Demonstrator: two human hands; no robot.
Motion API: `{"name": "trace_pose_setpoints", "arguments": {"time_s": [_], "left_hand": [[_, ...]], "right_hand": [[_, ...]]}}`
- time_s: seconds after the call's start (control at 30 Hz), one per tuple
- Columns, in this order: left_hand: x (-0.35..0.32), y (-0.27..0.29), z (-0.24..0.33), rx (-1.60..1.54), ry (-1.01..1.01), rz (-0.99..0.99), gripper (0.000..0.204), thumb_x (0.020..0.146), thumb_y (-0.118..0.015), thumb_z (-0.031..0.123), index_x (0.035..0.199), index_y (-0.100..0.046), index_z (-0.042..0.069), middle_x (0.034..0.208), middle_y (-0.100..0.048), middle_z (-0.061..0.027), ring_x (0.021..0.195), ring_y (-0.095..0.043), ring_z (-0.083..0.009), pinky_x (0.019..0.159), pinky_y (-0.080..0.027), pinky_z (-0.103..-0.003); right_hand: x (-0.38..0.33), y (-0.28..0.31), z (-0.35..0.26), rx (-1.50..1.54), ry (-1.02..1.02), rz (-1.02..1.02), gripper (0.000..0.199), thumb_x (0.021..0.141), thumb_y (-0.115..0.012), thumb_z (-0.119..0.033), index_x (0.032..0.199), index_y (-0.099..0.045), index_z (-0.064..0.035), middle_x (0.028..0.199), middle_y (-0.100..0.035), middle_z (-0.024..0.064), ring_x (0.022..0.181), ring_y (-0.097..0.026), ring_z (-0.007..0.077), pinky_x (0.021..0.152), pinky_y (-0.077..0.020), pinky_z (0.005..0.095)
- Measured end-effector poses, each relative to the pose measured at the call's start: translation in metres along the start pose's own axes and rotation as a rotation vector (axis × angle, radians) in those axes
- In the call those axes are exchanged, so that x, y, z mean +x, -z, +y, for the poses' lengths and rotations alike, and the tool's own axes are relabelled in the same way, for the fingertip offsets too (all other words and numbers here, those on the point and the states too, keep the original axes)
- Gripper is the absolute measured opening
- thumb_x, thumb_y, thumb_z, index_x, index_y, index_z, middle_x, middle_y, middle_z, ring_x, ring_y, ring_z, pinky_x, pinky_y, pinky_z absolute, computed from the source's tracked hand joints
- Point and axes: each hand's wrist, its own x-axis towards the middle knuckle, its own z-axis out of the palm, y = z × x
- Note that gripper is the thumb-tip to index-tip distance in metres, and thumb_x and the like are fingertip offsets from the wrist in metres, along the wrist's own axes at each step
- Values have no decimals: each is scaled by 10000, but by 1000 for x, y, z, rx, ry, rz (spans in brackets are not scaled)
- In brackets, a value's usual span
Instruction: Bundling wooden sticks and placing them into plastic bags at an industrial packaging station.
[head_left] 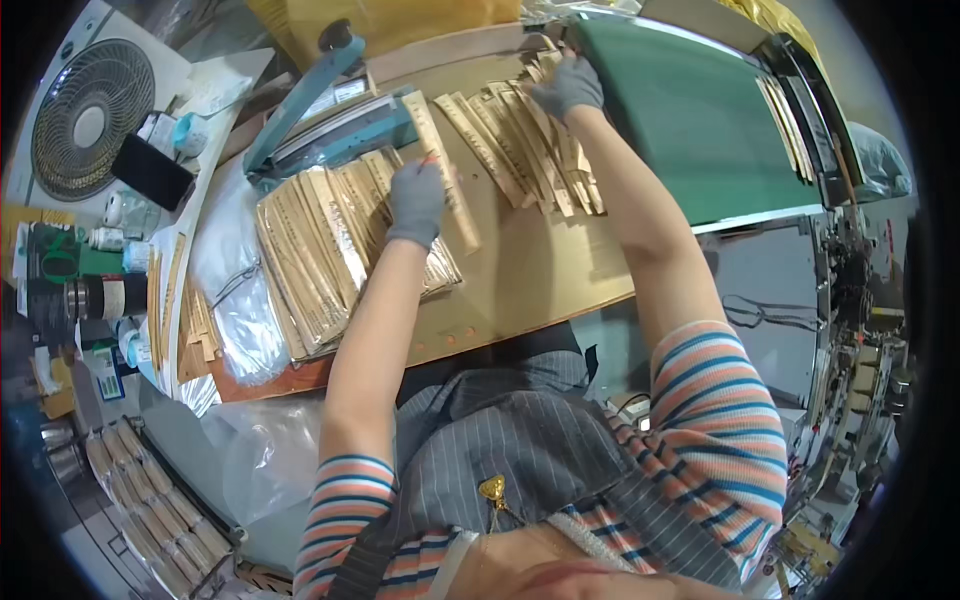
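My left hand [416, 203], in a grey glove, grips a long tan paper sleeve [440, 160] that lies slanted across the brown board [530, 270]. Under and left of that hand is a fanned pile of similar tan sleeves [315, 250]. My right hand [568, 86], also grey-gloved, rests fingers-down on a second spread of tan sleeves [520, 140] near the edge of the green conveyor belt [690, 120]. Whether the right hand pinches one of them cannot be told.
A blue heat sealer [325, 115] stands behind the left pile. Clear plastic bags [235, 290] lie at the left, with more sleeves [170, 300] beside them. A white fan [90, 115] sits far left. Machine parts [860, 300] stand at the right.
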Motion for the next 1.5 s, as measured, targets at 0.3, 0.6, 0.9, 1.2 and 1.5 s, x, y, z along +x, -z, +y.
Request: {"name": "trace_pose_setpoints", "arguments": {"time_s": [0.3, 0.6, 0.9, 1.2, 1.5], "left_hand": [[53, -75, -19, 546, 58, 122, 618, 776, -578, 554, 944, -605, -40, 946, -611, -198, 874, -568, -282, 762, -433, -346], [7, -50, -14, 342, 162, -119, 564, 767, -681, 401, 1081, -586, -58, 1068, -595, -103, 951, -546, -160, 848, -417, -267], [-82, -31, 64, 63, -312, -560, 767, 603, -800, 35, 1262, -406, 26, 1132, -555, -77, 1014, -554, -170, 902, -446, -307], [-132, -5, 61, 269, -218, -659, 646, 626, -767, 33, 1200, -471, 15, 1099, -578, -51, 988, -545, -150, 878, -449, -299], [-211, 60, 11, -91, -85, -497, 556, 685, -735, 264, 1132, -524, 8, 1031, -577, -123, 940, -575, -209, 822, -474, -297]], "right_hand": [[-51, 2, 31, 450, -333, -366, 712, 682, -635, -480, 1150, -475, 33, 1103, -559, 265, 1047, -542, 375, 884, -439, 393], [-103, 5, -6, 1605, -391, -885, 371, 787, -662, -270, 1034, -607, 1, 900, -634, 50, 791, -577, 100, 728, -461, 244], [-131, 117, -25, 1660, 375, -679, 838, 646, -780, -93, 1342, -320, -22, 1195, -511, 107, 1072, -502, 174, 917, -407, 307], [-208, 163, -71, 1755, -19, -637, 838, 600, -810, -85, 1301, -354, -24, 1157, -495, 93, 1037, -492, 177, 915, -398, 288], [-222, 100, -98, 1751, 178, -1448, 359, 693, -603, -169, 982, -581, 42, 895, -635, 142, 825, -612, 222, 785, -481, 315]]}}
